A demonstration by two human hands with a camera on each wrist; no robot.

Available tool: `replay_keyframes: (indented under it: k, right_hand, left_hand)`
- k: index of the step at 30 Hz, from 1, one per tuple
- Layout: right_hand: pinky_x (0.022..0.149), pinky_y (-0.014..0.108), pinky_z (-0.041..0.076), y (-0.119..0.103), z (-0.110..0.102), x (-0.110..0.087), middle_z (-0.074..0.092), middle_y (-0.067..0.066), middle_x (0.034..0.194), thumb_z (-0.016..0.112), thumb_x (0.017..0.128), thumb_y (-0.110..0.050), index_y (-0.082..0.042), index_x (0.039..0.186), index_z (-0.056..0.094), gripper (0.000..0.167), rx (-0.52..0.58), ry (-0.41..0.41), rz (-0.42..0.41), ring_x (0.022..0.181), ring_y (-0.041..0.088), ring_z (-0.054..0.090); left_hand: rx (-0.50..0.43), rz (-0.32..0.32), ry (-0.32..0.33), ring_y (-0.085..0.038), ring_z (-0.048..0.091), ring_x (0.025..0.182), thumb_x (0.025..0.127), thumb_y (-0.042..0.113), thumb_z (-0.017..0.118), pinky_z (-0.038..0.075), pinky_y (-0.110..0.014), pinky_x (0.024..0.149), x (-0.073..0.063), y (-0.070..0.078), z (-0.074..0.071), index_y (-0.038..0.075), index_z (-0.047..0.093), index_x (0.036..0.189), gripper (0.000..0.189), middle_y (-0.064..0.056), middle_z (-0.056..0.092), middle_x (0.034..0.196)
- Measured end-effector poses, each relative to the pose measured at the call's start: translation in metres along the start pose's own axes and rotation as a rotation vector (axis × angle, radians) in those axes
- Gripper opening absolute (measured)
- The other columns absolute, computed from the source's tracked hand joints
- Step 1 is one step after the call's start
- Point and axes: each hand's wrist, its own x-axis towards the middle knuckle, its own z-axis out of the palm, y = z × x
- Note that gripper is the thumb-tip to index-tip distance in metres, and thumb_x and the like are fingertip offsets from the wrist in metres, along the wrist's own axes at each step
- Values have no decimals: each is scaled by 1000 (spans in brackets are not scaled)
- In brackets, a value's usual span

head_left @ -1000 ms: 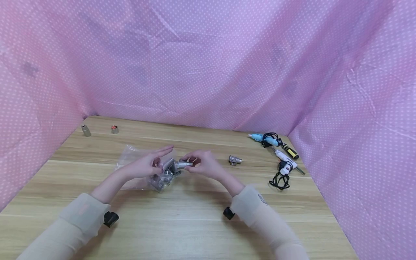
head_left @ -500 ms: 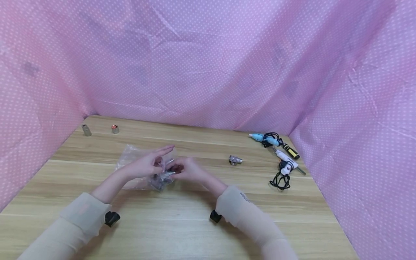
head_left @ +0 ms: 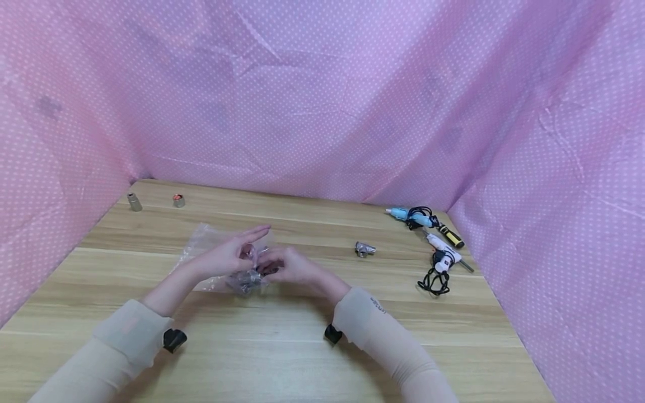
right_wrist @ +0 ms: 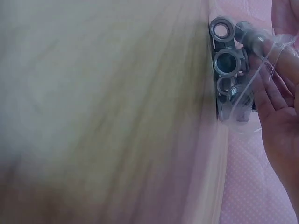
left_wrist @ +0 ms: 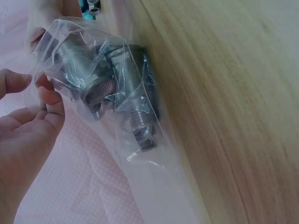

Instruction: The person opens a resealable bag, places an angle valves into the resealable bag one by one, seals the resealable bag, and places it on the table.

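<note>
On the counter [head_left: 282,358], left of centre, a clear plastic bag [head_left: 201,239] lies under my left grip [head_left: 224,258], its load of metal pipe fittings [left_wrist: 128,70] bunched at the mouth end.

Left grip: thumb and fingertip pinch the film near the lip, with a finger extended above. Right grip [head_left: 293,266]: fingers in at the mouth, bent toward the fittings. Film covers part of them, so I cannot tell whether they hold a piece or only touch one.

Step in hand, as I judge it: handling fittings through the bag's opening. Method: a firm left pinch, lip drawn away from the load, should stop the film clinging to my right fingers. Best to move one piece at a time, lengthwise, with threaded ends turned clear of the film, which could snag or tear. Crowding at the mouth is the likely trouble.

Position: the fittings sit just beside the left thumb and right at the right fingertips. One shiny tee fitting [head_left: 363,249] lies loose on the counter, to the right of and apart from my right grip.
</note>
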Motion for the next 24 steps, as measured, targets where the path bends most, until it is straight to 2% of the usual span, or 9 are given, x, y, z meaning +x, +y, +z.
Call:
replay_keyframes:
  k: [5, 8, 12, 16, 18, 24]
  right_hand:
    - [92, 25, 49, 3, -6, -4, 59, 13, 126, 69, 80, 0, 1, 119, 62, 40, 99, 11, -25, 107, 22, 62]
    - [92, 29, 50, 3, -13, -9, 60, 18, 124, 70, 79, 2, 6, 120, 59, 43, 135, 21, -75, 104, 29, 63]
    - [92, 26, 50, -1, -27, -19, 60, 20, 122, 71, 79, 0, 7, 119, 59, 43, 81, 37, -107, 104, 26, 63]
    - [92, 26, 49, -5, -44, -32, 61, 14, 123, 71, 80, -4, 2, 122, 59, 44, 14, 61, -80, 104, 19, 62]
    - [92, 28, 49, -6, -53, -40, 62, 10, 123, 72, 81, -8, -2, 123, 60, 44, -22, 77, -56, 104, 17, 62]
    - [94, 37, 48, 2, -82, -66, 61, 4, 124, 73, 82, -16, -10, 124, 61, 44, -115, 149, 7, 109, 19, 57]
  left_hand:
    - [-5, 3, -16, -16, 54, 74, 79, 0, 61, 52, -26, 59, 1, 0, 0, 4, 19, 150, 83, -17, 15, 156]
    - [-21, 9, -20, -15, 54, 74, 78, -3, 60, 50, -25, 59, 2, 0, -1, 4, 18, 150, 84, -17, 16, 156]
    - [-31, 6, -22, -14, 54, 73, 78, -5, 60, 49, -25, 56, 2, 1, 0, 4, 18, 150, 84, -18, 23, 152]
    - [-28, -13, -27, -14, 54, 71, 79, -4, 61, 49, -26, 53, 4, 1, 1, 5, 17, 151, 85, -20, 35, 142]
    - [-26, -18, -24, -14, 54, 71, 79, -3, 61, 49, -26, 53, 5, 2, 2, 6, 17, 151, 85, -20, 35, 141]
    - [-9, -11, -9, -14, 52, 71, 78, -2, 62, 48, -24, 56, 8, 3, 4, 6, 19, 151, 85, -16, 21, 153]
